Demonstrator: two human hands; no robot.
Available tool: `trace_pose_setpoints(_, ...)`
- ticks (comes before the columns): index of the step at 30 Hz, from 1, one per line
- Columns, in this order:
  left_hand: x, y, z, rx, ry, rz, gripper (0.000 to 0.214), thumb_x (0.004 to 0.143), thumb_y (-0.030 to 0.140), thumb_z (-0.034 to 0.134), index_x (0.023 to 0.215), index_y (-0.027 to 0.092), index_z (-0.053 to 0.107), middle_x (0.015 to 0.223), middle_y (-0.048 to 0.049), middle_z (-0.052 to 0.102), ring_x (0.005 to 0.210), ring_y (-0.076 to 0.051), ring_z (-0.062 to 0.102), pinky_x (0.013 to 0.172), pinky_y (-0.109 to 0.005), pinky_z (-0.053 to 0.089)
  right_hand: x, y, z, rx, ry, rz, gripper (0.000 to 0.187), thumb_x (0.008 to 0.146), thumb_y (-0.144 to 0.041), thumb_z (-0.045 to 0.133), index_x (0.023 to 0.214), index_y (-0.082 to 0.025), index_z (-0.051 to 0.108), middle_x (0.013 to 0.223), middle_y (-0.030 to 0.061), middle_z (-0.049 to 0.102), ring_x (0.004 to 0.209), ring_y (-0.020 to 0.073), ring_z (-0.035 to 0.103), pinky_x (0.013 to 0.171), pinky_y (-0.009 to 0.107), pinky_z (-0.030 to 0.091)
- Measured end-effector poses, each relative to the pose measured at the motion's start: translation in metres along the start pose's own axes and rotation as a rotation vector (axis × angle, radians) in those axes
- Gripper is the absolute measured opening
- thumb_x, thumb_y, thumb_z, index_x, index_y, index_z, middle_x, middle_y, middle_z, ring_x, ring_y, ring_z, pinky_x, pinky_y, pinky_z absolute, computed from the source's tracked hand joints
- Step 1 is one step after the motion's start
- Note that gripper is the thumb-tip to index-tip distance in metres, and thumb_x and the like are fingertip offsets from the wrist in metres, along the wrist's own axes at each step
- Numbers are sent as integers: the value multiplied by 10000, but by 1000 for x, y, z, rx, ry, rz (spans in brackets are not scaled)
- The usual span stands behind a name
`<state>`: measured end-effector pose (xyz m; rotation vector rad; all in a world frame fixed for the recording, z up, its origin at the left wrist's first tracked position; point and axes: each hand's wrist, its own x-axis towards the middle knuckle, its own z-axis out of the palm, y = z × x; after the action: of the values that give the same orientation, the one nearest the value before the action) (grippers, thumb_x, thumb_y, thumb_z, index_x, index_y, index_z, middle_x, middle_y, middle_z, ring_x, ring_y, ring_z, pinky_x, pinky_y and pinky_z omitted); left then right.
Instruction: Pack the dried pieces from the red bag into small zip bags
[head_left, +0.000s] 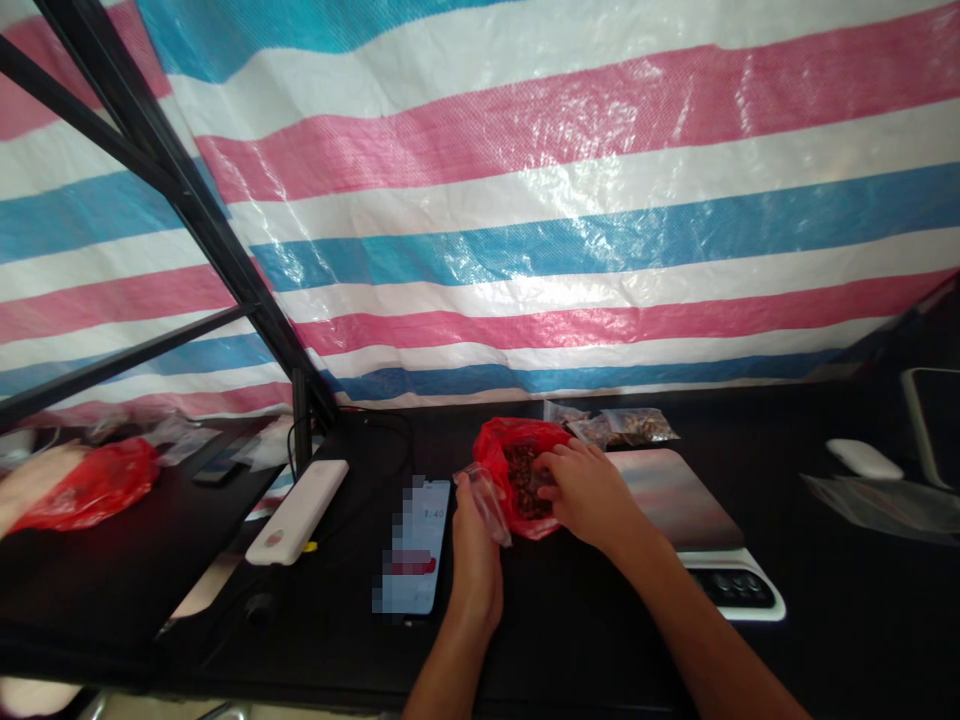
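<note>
My left hand point(472, 545) holds a small clear plastic bag point(489, 497) upright on the black table, fingers closed round it. My right hand point(589, 490) reaches into an open red plastic bag point(501, 446) full of small dark brown pieces point(525, 470), its fingers curled among them. The clear bag stands right beside the red bag's left edge.
A phone point(416, 545) lies left of my left hand, a white power bank point(298, 512) further left. A scale with a steel plate point(679, 500) sits right of the red bag. Filled clear bags point(637, 425) lie behind it. Another red bag point(97, 480) lies far left; a white mouse point(862, 458) far right.
</note>
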<state>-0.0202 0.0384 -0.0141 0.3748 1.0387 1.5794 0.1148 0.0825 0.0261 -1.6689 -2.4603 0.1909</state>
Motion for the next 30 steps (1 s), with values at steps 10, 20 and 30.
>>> trace_pose_setpoints(10,14,0,-2,-21,17,180,505,819,654,669,631,189,604,613,22,629,633,-146,627,728,-265,514,0,1,2,-38,34,73,281,878,-155,631,1140,-179,729,1177,128,698,1184,314,560,946,410,380)
trace_pose_setpoints(20,2,17,6,-265,-102,-18,339,918,465,594,917,155,730,894,-70,775,980,-232,737,936,-341,554,-1,3,11,35,111,117,353,885,-139,616,1223,-196,697,1224,115,690,1236,324,540,1003,430,378)
trace_pose_setpoints(30,9,16,-3,-413,-54,20,237,880,366,618,845,164,738,804,-34,763,778,-208,736,851,-329,558,0,3,16,239,127,41,337,878,-101,614,1186,-203,701,1200,87,706,1155,271,597,1012,396,413)
